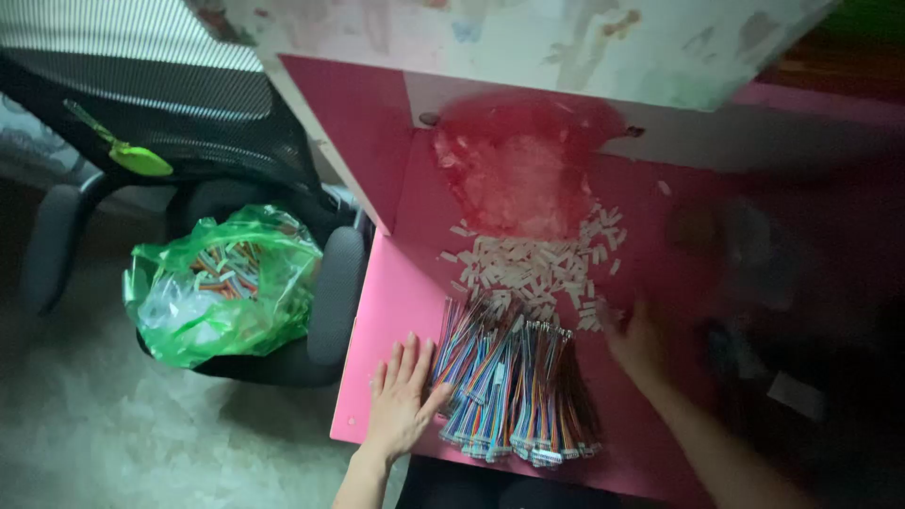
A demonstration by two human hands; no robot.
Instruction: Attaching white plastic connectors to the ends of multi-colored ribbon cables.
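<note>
Two hands rest on a pink table (pixel 396 283) in a dim room, its far side backed by a pale, worn panel. Near the middle lies a heap of small white plastic pieces (pixel 537 264), with a red bag (pixel 518 160) just beyond it. Left of the table stands a black mesh chair (pixel 189 123) holding a green bag (pixel 226 283) of coloured wires, on a grey floor. The left hand (pixel 401 396) lies flat, fingers spread, touching the left edge of a bundle of rainbow wires (pixel 518 386) at the near edge. The right hand (pixel 636 344) is blurred beside the white pieces; I cannot tell its grip.
</note>
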